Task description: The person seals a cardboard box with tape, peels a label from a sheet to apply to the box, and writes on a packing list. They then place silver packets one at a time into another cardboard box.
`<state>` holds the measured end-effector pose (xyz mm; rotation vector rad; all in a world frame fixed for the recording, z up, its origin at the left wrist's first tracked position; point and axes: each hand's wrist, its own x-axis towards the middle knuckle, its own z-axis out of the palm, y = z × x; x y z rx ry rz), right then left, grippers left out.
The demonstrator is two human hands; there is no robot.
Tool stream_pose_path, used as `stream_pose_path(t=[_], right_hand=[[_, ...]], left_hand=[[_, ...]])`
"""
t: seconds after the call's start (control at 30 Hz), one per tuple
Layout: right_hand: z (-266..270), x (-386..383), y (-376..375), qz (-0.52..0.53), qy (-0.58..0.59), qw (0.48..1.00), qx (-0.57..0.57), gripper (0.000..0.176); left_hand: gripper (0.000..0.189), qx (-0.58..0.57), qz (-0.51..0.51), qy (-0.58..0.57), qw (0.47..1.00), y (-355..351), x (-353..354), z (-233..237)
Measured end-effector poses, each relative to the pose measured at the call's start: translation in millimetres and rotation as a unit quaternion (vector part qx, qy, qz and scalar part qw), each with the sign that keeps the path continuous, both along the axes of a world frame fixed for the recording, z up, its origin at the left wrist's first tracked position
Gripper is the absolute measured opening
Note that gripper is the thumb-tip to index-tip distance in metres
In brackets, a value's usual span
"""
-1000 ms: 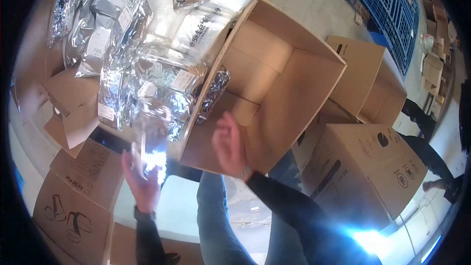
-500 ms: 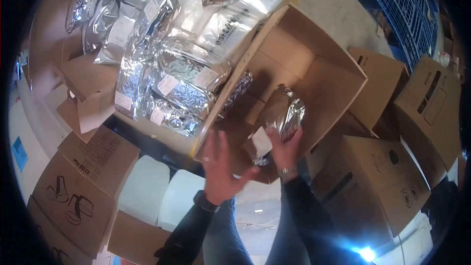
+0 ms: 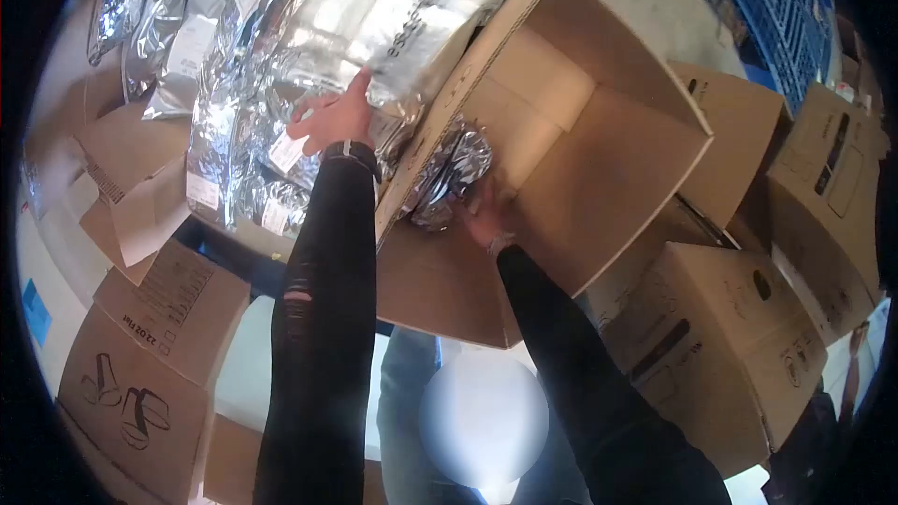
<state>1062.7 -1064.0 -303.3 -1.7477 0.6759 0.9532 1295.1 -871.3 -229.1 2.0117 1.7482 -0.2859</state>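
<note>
My left hand (image 3: pixel 339 122) reaches over the pile of silver foil bags (image 3: pixel 253 112), its fingers spread and nothing gripped in them. White labels show on several of the bags. Inside the tall cardboard box (image 3: pixel 617 187), a shiny foil bag (image 3: pixel 458 173) lies against the left wall. My right hand (image 3: pixel 485 215) is down in the box at that bag's lower right edge, fingers apart and touching or nearly touching it. Shadow blurs the fingertips there. Whether a second bag lies beneath is hard to make out.
Clear plastic packaging with dark print (image 3: pixel 402 28) lies beyond the foil bags. Closed cardboard boxes (image 3: pixel 711 337) stand at the right, and a printed carton (image 3: pixel 140 383) at the lower left. A blue plastic pallet (image 3: pixel 762 9) is at the upper right.
My right hand has carried a foil bag from the box's near middle to its left wall and loosened around it. My left hand has moved up and left, over the foil bags.
</note>
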Motion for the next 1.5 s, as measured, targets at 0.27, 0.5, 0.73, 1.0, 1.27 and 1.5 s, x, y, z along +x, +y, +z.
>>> stream_pose_path(t=[0.27, 0.5, 0.73, 1.0, 1.27, 1.5], right_hand=[[226.7, 95.1, -16.0, -0.153, -0.124, 0.949, 0.248, 0.097], [316.2, 98.9, 4.9, -0.132, -0.217, 0.95, 0.181, 0.1], [131.9, 11.2, -47.7, -0.198, -0.095, 0.937, -0.27, 0.069], [-72.1, -68.9, 15.8, -0.004, 0.069, 0.994, -0.082, 0.087], [-61.5, -32.2, -8.7, -0.145, -0.06, 0.975, -0.158, 0.088], [-28.8, -16.6, -20.8, 0.118, -0.161, 0.828, -0.523, 0.106]], left_hand=[[0.113, -0.179, -0.127, -0.276, 0.936, 35.6, -93.2, 122.9], [0.11, -0.176, -0.536, -0.263, 0.782, -36.4, -132.7, 261.1], [0.084, -0.344, -0.4, -0.197, 0.826, 13.1, -133.8, 174.9], [0.082, -0.087, -0.591, -0.079, 0.798, 134.3, -128.3, 82.8], [0.084, 0.03, -0.855, 0.137, 0.499, 126.0, -78.1, 9.8], [0.08, 0.054, -0.852, 0.166, 0.494, 115.9, -80.2, 4.2]])
